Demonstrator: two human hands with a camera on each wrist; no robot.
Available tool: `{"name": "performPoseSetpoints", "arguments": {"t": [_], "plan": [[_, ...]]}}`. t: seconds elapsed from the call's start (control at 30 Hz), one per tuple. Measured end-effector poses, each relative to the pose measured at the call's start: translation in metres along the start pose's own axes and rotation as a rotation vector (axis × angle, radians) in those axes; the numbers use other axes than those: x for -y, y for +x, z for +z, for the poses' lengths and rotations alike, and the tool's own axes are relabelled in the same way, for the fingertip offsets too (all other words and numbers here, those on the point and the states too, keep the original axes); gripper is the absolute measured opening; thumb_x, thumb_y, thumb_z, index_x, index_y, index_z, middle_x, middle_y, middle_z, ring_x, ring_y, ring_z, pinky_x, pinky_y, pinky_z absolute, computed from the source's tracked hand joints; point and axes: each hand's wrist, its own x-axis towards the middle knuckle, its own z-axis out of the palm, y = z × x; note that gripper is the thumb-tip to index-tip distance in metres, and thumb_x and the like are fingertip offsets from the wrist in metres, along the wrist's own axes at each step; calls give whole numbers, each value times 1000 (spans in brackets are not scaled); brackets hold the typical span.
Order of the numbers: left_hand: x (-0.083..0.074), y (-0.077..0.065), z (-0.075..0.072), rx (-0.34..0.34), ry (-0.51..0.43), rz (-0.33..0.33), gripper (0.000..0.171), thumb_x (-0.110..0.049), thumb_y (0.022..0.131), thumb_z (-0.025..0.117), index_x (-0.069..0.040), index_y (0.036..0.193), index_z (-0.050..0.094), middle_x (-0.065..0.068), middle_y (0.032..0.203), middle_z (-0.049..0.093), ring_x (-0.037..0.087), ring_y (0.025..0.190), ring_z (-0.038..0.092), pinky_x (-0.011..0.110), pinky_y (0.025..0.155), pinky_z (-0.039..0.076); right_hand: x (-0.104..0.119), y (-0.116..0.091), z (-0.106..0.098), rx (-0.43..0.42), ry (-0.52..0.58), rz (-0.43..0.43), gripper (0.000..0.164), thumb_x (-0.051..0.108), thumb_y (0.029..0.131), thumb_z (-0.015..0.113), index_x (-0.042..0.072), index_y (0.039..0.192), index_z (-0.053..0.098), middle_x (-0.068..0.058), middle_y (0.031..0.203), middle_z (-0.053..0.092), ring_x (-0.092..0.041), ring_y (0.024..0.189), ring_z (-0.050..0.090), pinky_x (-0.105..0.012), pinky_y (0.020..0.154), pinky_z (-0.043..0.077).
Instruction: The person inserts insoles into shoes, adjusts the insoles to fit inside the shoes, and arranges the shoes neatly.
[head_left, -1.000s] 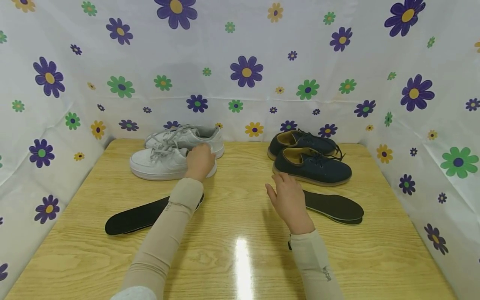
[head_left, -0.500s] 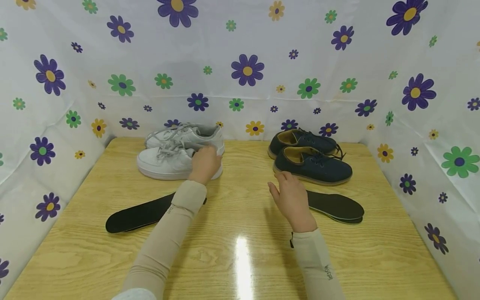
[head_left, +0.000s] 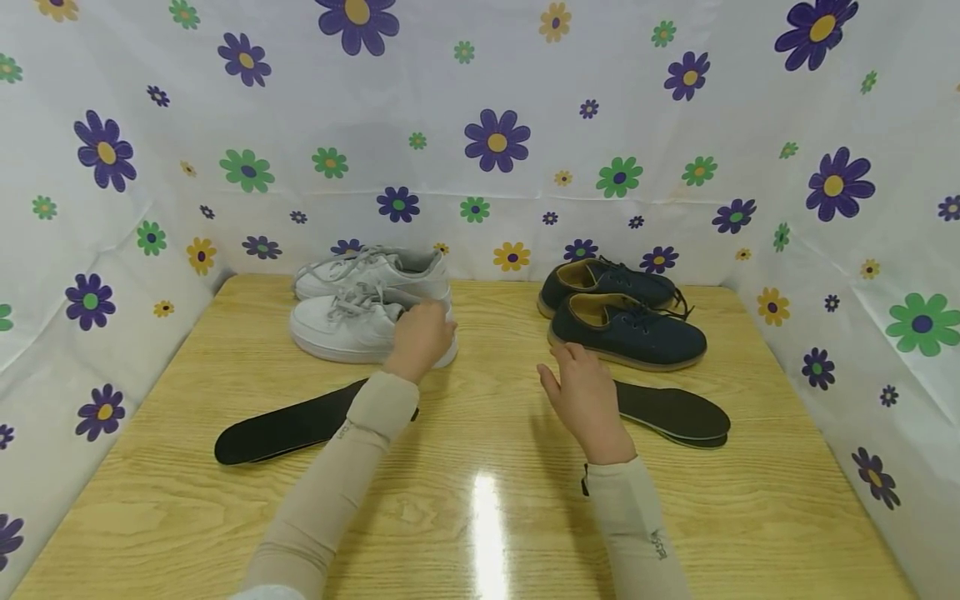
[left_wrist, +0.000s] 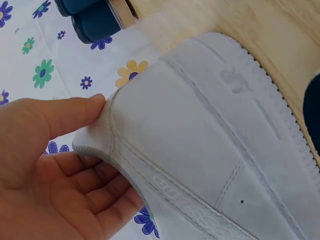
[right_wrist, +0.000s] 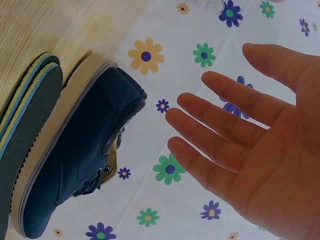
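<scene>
My left hand [head_left: 420, 340] grips the heel collar of the nearer white sneaker [head_left: 341, 329]. In the left wrist view the thumb lies outside the heel of this sneaker [left_wrist: 165, 120] and the fingers curl inside its opening. The other white sneaker [head_left: 408, 267] stands just behind. My right hand [head_left: 583, 400] hovers with relaxed fingers near the heel of the closer navy shoe [head_left: 637, 333]. Nothing is in this hand [right_wrist: 280, 135] in the right wrist view, and the navy shoe [right_wrist: 75, 145] lies apart from its fingertips.
A second navy shoe [head_left: 645, 287] sits behind the first. Black insoles [head_left: 292, 425] lie in front of the sneakers, partly under the left forearm. Stacked dark insoles [head_left: 675, 412] lie right of the right hand. Flowered cloth [head_left: 442, 100] rises around the wooden table [head_left: 420, 517].
The left hand has shifted right with the nearer white sneaker, uncovering more of the insole behind the forearm. The right hand has stayed almost still.
</scene>
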Motion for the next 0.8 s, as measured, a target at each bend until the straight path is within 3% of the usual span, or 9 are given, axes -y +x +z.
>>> {"name": "performPoseSetpoints", "arguments": {"t": [0.3, 0.63, 0.8], "plan": [[-11, -9, 1, 32, -12, 55, 25, -22, 96, 61, 2, 104, 63, 16, 95, 64, 32, 81, 66, 41, 69, 54, -1, 0, 1, -2, 1, -6, 34, 23, 93, 64, -4, 113, 64, -21, 110, 62, -40, 98, 61, -52, 83, 49], [-22, -16, 5, 13, 5, 149, 19, -18, 93, 64, 0, 88, 61, 14, 84, 62, 31, 76, 65, 41, 66, 53, 1, 0, 0, 5, 3, 1, 33, 23, 93, 65, -4, 113, 64, -21, 111, 62, -40, 99, 61, -52, 83, 49], [-27, -20, 6, 52, -1, 181, 19, -19, 94, 63, -2, 87, 60, 12, 79, 60, 27, 70, 63, 37, 61, 52, 1, -1, 1, 15, 7, 7, 34, 23, 93, 64, -4, 114, 64, -21, 112, 62, -39, 100, 60, -52, 84, 48]]}}
